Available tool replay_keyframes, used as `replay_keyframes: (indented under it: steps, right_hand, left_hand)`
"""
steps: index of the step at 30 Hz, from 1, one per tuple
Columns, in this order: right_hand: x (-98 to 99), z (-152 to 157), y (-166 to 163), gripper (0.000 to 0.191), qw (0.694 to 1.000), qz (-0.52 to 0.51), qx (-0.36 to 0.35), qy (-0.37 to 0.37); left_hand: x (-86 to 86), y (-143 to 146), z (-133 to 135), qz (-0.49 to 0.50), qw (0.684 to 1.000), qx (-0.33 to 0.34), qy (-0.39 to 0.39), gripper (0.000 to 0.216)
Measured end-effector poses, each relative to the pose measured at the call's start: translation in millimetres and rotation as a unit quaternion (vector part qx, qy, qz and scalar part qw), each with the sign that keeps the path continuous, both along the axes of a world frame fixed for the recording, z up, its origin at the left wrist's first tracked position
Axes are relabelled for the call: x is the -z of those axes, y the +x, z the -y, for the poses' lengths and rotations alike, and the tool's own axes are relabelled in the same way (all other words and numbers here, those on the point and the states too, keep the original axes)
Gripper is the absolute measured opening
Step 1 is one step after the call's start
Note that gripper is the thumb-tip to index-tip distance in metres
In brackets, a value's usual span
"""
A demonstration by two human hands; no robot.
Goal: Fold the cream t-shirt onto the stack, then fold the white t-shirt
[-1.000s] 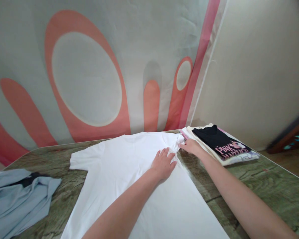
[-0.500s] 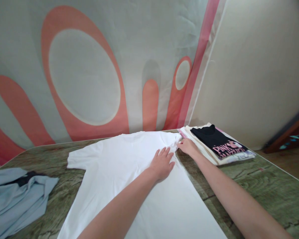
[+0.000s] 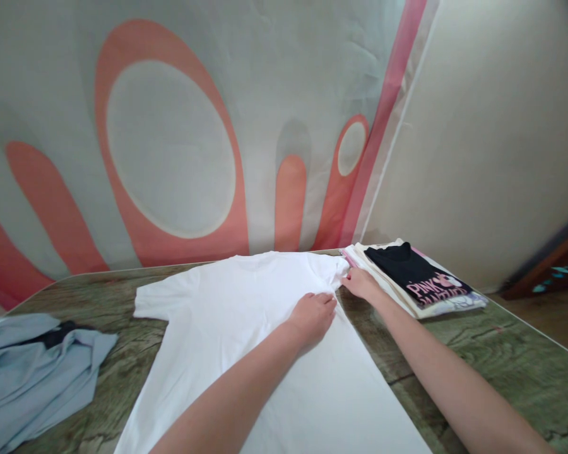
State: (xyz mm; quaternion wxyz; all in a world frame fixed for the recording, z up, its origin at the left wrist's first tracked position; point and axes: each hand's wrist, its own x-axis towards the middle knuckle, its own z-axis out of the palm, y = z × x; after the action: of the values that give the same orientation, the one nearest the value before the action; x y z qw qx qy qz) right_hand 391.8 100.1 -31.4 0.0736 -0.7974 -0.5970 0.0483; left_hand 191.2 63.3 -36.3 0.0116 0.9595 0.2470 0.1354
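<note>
A white T-shirt (image 3: 246, 302) lies spread out on the wooden table, collar towards the wall. Its left sleeve is laid out flat, while the right sleeve is bunched up. My right hand (image 3: 361, 283) pinches the edge of that right sleeve. On the shirt, just below the same sleeve near the armpit seam, rests my left hand (image 3: 312, 318). Its fingers are drawn together and curled on the cloth at the side edge; the fingertips are partly hidden.
Right of the shirt sits a stack of folded clothes, topped by a black T-shirt (image 3: 407, 271) with pink lettering. A crumpled light-blue garment (image 3: 42, 378) with a dark patch lies at the left on the wood-grain table (image 3: 511, 353). A printed wall covering (image 3: 260, 126) rises behind.
My left hand's spread fingers have drawn together and curled onto the shirt near the armpit. My right hand keeps its pinch on the sleeve. The view has shifted slightly.
</note>
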Motion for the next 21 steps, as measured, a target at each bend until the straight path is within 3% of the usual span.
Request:
replay_keyframes:
  steps: [5, 7, 9, 11, 14, 21]
  right_hand:
    - [-10.3, 29, -16, 0.023, 0.997, -0.011, -0.071, 0.019]
    - [-7.4, 50, -26, 0.022, 0.987, -0.014, -0.148, 0.064]
    - [1.3, 72, -33, 0.028, 0.964, -0.015, -0.242, 0.111]
    - [12.2, 93, -34, 0.038, 0.948, -0.006, -0.292, 0.125]
    - [19.6, 116, -23, 0.045, 0.942, 0.001, -0.318, 0.107]
    - [-2.2, 122, -18, 0.048, 0.947, -0.027, -0.314, 0.064]
  left_hand:
    - [0.5, -3, -1, 0.003, 1.0, -0.007, 0.003, 0.03]
    - [0.9, -4, -2, 0.009, 1.0, -0.006, -0.005, 0.029]
    - [1.8, -4, -3, 0.015, 1.0, 0.0, -0.015, 0.03]
    - [2.9, -4, -5, 0.021, 1.0, 0.002, -0.023, 0.031]
    - [4.3, -4, -6, 0.025, 0.999, -0.002, -0.035, 0.034]
    - [5.2, -3, -10, 0.057, 0.997, 0.002, -0.051, 0.034]
